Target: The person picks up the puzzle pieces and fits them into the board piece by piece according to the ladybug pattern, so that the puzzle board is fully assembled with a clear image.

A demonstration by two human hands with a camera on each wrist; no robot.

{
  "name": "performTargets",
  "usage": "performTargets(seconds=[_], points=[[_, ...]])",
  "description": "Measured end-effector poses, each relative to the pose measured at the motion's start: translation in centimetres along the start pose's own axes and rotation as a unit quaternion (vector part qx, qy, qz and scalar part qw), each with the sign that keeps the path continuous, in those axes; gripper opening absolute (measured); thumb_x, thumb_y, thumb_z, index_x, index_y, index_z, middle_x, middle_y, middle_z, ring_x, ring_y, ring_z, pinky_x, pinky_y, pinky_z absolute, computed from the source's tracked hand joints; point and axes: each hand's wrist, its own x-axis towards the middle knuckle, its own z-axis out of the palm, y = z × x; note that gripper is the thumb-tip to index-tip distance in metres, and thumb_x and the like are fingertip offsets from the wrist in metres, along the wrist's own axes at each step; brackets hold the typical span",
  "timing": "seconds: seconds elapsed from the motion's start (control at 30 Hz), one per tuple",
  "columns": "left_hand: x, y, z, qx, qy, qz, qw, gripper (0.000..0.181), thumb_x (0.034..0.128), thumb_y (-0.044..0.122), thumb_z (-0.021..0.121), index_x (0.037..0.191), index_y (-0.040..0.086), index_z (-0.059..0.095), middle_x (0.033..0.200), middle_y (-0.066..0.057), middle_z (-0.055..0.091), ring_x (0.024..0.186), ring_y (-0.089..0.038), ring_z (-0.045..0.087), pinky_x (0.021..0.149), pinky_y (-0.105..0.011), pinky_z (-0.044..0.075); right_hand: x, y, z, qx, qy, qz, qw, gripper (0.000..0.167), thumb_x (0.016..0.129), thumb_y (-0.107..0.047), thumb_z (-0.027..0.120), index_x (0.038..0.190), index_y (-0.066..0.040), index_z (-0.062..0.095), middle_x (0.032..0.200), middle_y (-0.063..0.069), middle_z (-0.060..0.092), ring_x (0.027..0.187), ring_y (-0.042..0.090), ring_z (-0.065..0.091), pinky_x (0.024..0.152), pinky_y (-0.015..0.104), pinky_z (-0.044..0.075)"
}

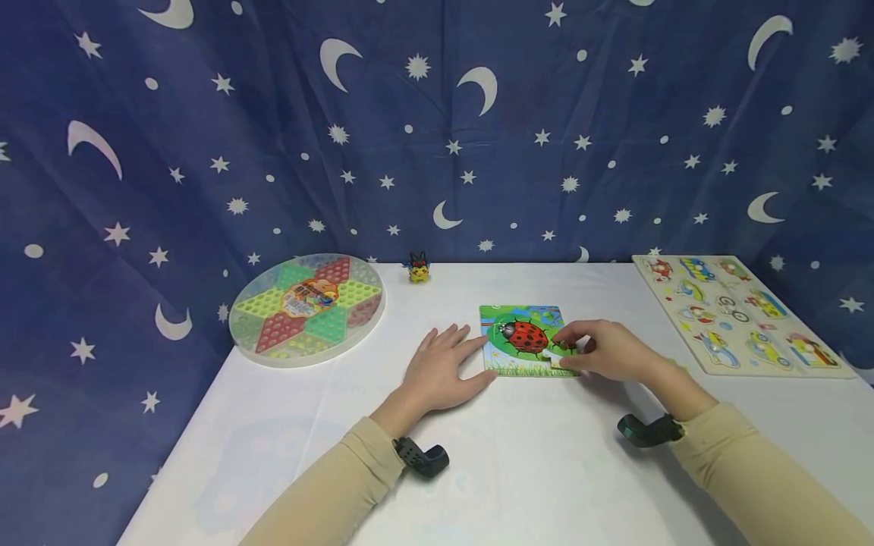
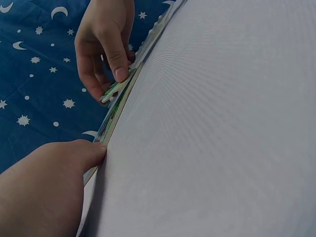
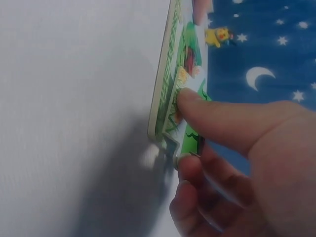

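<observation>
A small ladybug jigsaw puzzle [image 1: 501,362] lies on the white table, with a red spotted ladybug on green. At its left side my left hand [image 1: 444,371] rests with fingers spread, index finger and thumb touching the puzzle's edge. In the left wrist view, the left thumb [image 2: 91,154] lies against the board's rim. My right hand [image 1: 611,350] pinches a green puzzle piece [image 3: 190,143] between thumb and fingers at the puzzle's lower right. That piece is tilted, just over the board; fingers hide part of it. A white patch shows beside it.
To the left lies a round Chinese checkers board [image 1: 375,303] with a coloured star. A small yellow toy figure [image 1: 419,269] stands at the table's back edge. A wooden vehicle puzzle board [image 1: 703,334] lies to the right. Behind hangs a blue star-and-moon curtain [image 1: 382,114].
</observation>
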Motion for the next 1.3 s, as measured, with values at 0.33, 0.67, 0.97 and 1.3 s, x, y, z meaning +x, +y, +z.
performTargets(seconds=[0.33,0.67,0.97,1.3], points=[[0.1,-0.1,0.1,0.003,0.001,0.001,1.0000,0.068,0.0961,0.066,0.049,0.153,0.030,0.051,0.162,-0.004,0.040,0.152,-0.024,0.027,0.125,-0.047,0.011,0.8,-1.0,1.3,-0.015,0.008,-0.030,0.9994,0.037,0.085,-0.016,0.085,0.120,-0.009,0.074,0.100,0.002,0.065,0.064,0.015,0.052,0.055,0.030,0.046],[0.1,0.0,0.2,0.005,0.000,-0.001,1.0000,0.067,0.0960,0.066,0.050,0.153,0.031,0.051,0.162,-0.004,0.040,0.152,-0.023,0.028,0.125,-0.047,0.012,1.1,-1.9,2.2,-0.018,0.019,-0.020,0.9995,0.039,0.084,-0.018,0.086,0.120,-0.011,0.074,0.105,0.001,0.068,0.069,0.017,0.050,0.058,0.030,0.045],[0.1,0.0,0.0,0.009,-0.007,-0.011,0.9999,0.068,0.0962,0.067,0.049,0.154,0.032,0.049,0.163,-0.002,0.038,0.153,-0.022,0.026,0.125,-0.045,0.010,1.4,-2.5,2.6,-0.018,0.019,-0.030,0.9992,0.037,0.087,-0.019,0.084,0.122,-0.010,0.074,0.108,0.006,0.066,0.072,0.017,0.051,0.062,0.031,0.047],[0.1,0.0,0.0,0.010,-0.008,-0.008,0.9999,0.068,0.0961,0.067,0.049,0.154,0.031,0.050,0.162,-0.002,0.038,0.153,-0.022,0.027,0.125,-0.046,0.011,1.5,-2.7,3.1,-0.024,0.024,-0.044,0.9985,0.036,0.087,-0.018,0.084,0.121,-0.011,0.076,0.105,0.005,0.065,0.069,0.015,0.049,0.060,0.030,0.045]])
